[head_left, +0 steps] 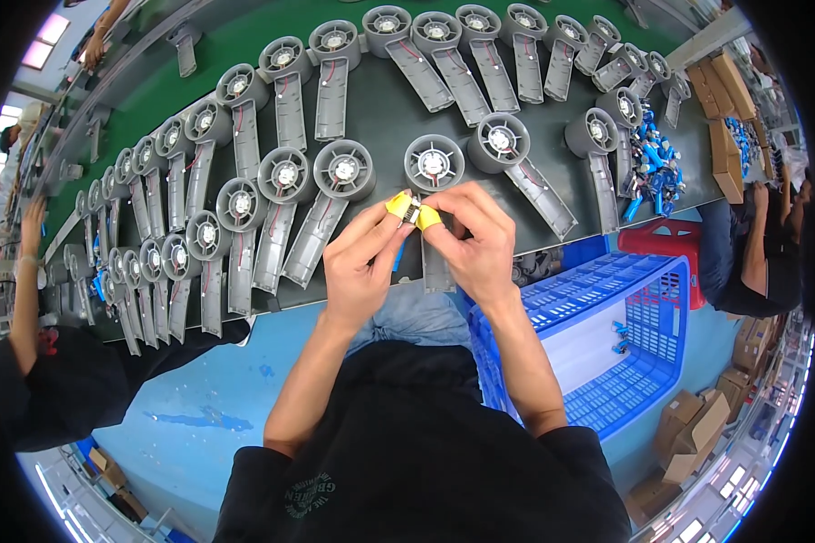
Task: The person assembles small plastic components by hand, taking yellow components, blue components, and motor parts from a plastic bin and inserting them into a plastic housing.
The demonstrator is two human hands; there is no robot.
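My left hand (363, 264) and my right hand (477, 237) meet in front of me, fingertips pinched together. Between them is a small dark part with pale metallic bits (411, 214), too small to name surely; it looks like a little circuit board. Yellow coverings (429, 218) show at the fingertips of both hands. Right behind lies a grey fan housing (434, 164) with a round ringed head; my hands hide part of its handle (437, 269). A bit of blue (398, 257) shows beside my left fingers, its kind unclear.
Rows of grey fan housings (344, 170) with open handles and red wires cover the dark green bench (380, 118). Blue cylindrical cells (654, 172) are heaped at the right. Below stands a blue plastic crate (607, 398), beside a red stool (666, 240). Other people sit at both sides.
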